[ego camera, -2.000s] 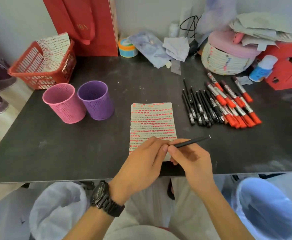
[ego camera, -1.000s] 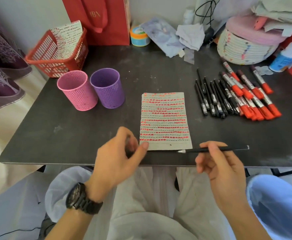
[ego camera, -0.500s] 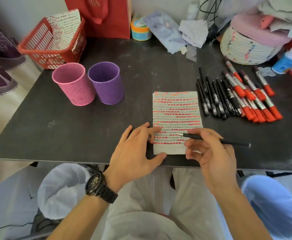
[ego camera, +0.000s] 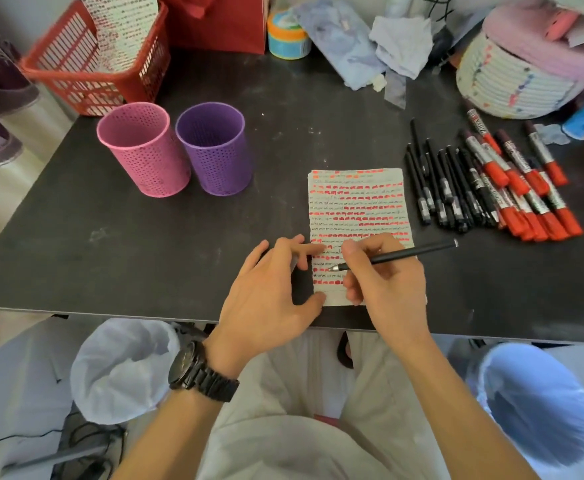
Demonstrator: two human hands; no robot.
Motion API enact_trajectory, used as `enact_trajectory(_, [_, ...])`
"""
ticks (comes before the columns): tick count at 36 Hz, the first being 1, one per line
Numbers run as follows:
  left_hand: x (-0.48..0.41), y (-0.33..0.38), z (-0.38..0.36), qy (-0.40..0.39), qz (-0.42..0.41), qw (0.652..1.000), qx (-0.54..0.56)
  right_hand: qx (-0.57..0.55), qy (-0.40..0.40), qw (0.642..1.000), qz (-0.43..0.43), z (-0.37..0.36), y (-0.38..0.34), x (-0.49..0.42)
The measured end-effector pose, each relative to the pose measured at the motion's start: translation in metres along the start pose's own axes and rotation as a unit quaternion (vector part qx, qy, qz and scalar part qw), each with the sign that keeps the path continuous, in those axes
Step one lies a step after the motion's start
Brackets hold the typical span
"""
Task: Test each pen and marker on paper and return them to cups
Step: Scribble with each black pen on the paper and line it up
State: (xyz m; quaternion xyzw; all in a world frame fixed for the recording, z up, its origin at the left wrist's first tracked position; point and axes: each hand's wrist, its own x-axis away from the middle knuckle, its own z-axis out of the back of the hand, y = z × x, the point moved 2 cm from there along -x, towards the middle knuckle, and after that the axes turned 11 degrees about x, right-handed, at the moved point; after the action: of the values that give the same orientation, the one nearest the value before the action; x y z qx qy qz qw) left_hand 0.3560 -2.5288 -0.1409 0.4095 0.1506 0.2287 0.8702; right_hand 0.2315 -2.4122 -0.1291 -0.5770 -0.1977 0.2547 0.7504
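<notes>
The right hand's grip was closed round a slim black pen, pinched near its front end between thumb and curled fingers. The pen's tip pointed left and sat at the near-left part of the paper, among the lowest rows of marks, while its tail slanted off to the right above the counter. The left hand had a loose, wide grip: its fingers were spread, their tips resting on the paper's left edge, and the thumb touched the near-left corner. A black watch was on that wrist.

The paper lay flat near the counter's near edge, covered in rows of red dashes and fine dark scribbles. Just to its right lay a row of black pens, and beside those, farther right, a bunch of red-capped markers, partly stacked on each other. Well to the left stood a pink mesh cup and a purple mesh cup, upright and touching. At the far-left corner sat a red basket holding another marked sheet.
</notes>
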Motion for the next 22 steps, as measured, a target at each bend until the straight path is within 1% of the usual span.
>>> enact_trajectory(5, [-0.0004, -0.0018, 0.0003, 0.011, 0.009, 1.0, 0.017, 0.084, -0.008, 0.996, 0.033, -0.0053, 0.0003, 0.0005])
enact_trajectory(7, [-0.0009, -0.0012, 0.0001, 0.017, 0.01, 1.0, 0.014, 0.078, -0.01, 0.996, 0.041, -0.0068, -0.0013, 0.0015])
enact_trajectory(10, [-0.0015, 0.0002, 0.0, 0.022, 0.016, 1.0, 0.016, 0.051, -0.001, 0.998, 0.031, -0.0076, -0.0016, 0.0007])
enact_trajectory(13, [-0.0016, 0.001, 0.0004, 0.029, 0.016, 0.999, 0.015, 0.091, 0.015, 0.995, 0.023, -0.0081, 0.0007, -0.0004])
enact_trajectory(15, [-0.002, 0.0015, 0.0005, 0.03, 0.017, 0.999, 0.016, 0.117, 0.031, 0.992, 0.035, -0.0075, 0.0021, -0.0003])
enact_trajectory(18, [-0.0025, 0.0018, 0.0009, 0.032, 0.022, 0.999, 0.016, 0.131, 0.053, 0.989, 0.052, -0.0066, 0.0035, 0.0001])
enact_trajectory(22, [-0.0027, 0.0022, 0.0011, 0.033, 0.025, 0.999, 0.017, 0.146, 0.062, 0.986, 0.05, -0.007, 0.0082, -0.0009])
